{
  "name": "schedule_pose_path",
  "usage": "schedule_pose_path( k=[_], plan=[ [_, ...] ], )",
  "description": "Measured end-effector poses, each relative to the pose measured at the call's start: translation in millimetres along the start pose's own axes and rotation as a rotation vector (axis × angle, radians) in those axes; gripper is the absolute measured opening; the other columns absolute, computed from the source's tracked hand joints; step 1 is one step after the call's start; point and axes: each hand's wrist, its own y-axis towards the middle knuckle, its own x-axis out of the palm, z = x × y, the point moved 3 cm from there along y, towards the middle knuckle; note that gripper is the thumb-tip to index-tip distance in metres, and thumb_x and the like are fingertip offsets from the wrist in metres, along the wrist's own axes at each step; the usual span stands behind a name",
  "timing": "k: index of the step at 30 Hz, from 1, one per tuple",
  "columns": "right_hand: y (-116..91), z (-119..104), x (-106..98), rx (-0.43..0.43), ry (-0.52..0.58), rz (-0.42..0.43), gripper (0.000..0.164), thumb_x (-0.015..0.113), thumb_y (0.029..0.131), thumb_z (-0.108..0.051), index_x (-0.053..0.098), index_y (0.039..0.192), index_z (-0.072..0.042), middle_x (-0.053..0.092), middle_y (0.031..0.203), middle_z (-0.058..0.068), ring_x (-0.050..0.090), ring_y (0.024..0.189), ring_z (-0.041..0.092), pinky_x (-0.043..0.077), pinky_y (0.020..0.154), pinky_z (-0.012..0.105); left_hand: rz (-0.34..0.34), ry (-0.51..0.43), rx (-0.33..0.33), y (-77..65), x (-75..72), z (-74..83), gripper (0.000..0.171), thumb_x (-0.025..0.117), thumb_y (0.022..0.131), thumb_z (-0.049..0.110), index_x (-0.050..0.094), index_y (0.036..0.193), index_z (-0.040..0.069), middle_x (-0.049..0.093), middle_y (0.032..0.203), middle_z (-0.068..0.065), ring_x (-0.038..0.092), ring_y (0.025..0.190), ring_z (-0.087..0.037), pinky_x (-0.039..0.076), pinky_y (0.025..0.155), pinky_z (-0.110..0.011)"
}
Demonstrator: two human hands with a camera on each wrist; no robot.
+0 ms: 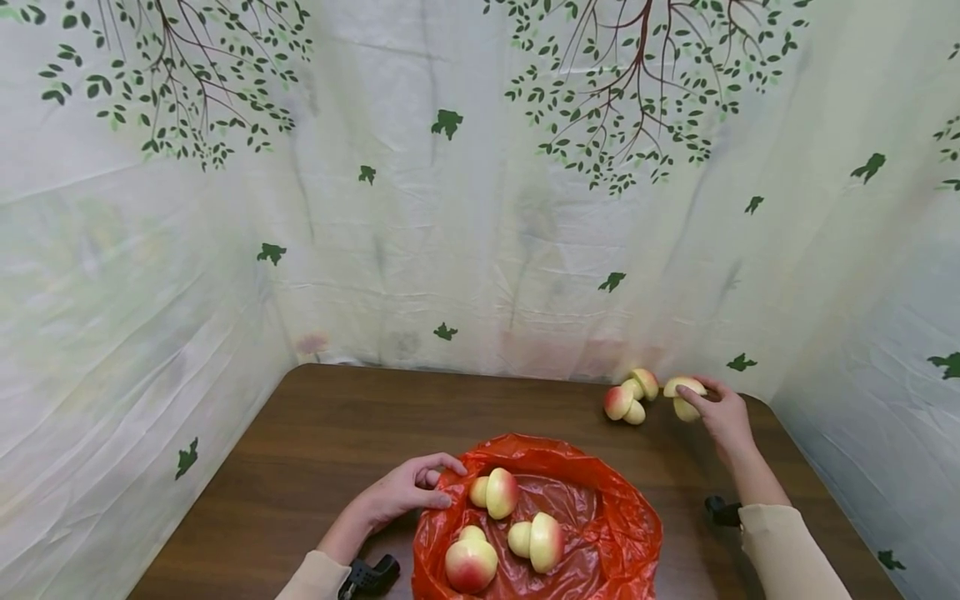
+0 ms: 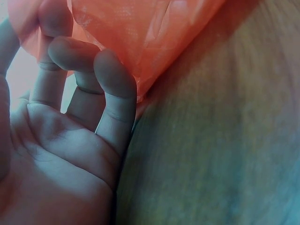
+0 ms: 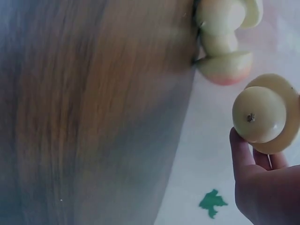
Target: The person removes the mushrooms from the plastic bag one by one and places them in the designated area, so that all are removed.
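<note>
A red plastic bag [image 1: 633, 508] lies spread wide on the table. Inside it are a toy mushroom [image 1: 502, 493] near the left rim, another mushroom [image 1: 471, 565] in front and a third mushroom [image 1: 546, 542] to the right; all are pale yellow with reddish caps. My left hand [image 1: 405, 487] pinches the bag's left rim; in the left wrist view its fingers curl against the red plastic [image 2: 136, 37]. At the back right, my right hand [image 1: 726, 417] grips a mushroom [image 3: 260, 115] by its cap, the stem facing the right wrist camera. Two more mushrooms [image 1: 618, 402] touch each other just left of it.
The brown wooden table [image 1: 360, 417] extends under everything. A pale curtain [image 1: 480, 250] with printed branches and leaves hangs behind its back edge and along both sides. Dark straps with black devices [image 1: 369, 577] sit at both wrists.
</note>
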Motion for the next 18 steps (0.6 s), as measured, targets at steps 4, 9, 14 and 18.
schedule_pose_path(
  k=[4,9,14,18],
  plan=[
    [8,11,0,0.034,-0.023,0.019,0.075,0.073,0.099,-0.046,0.049,0.153,0.0,0.061,0.132,0.007,0.053,0.091,-0.006,0.048,0.074,0.01,-0.002,0.0,0.002,-0.8,0.7,-0.5,0.044,0.068,0.101,0.006,0.05,0.139,-0.007,0.079,0.091,0.003,0.078,0.081,-0.007,0.066,0.076,-0.028],
    [18,21,2,0.07,-0.053,-0.008,0.08,0.07,0.101,-0.048,0.043,0.156,0.004,0.048,0.154,0.025,0.056,0.118,0.021,0.044,0.075,0.01,0.002,0.001,-0.006,-1.3,1.1,-0.4,0.047,0.068,0.101,0.008,0.048,0.14,-0.009,0.079,0.09,0.005,0.078,0.081,-0.007,0.066,0.076,-0.028],
    [23,26,3,0.09,-0.079,-0.025,0.081,0.067,0.102,-0.048,0.041,0.156,0.007,0.04,0.161,0.03,0.047,0.135,0.038,0.043,0.086,0.021,0.01,-0.003,-0.011,-0.5,0.7,1.3,0.049,0.069,0.101,0.009,0.048,0.142,-0.009,0.078,0.089,0.005,0.077,0.079,-0.007,0.066,0.076,-0.028],
    [26,29,4,0.102,-0.095,-0.034,0.081,0.066,0.102,-0.048,0.041,0.156,0.008,0.04,0.16,0.031,0.047,0.135,0.04,0.045,0.094,0.031,0.01,-0.004,-0.012,0.0,0.5,1.6,0.049,0.069,0.101,0.008,0.047,0.141,-0.009,0.077,0.087,0.006,0.077,0.078,-0.006,0.066,0.075,-0.028]
  ],
)
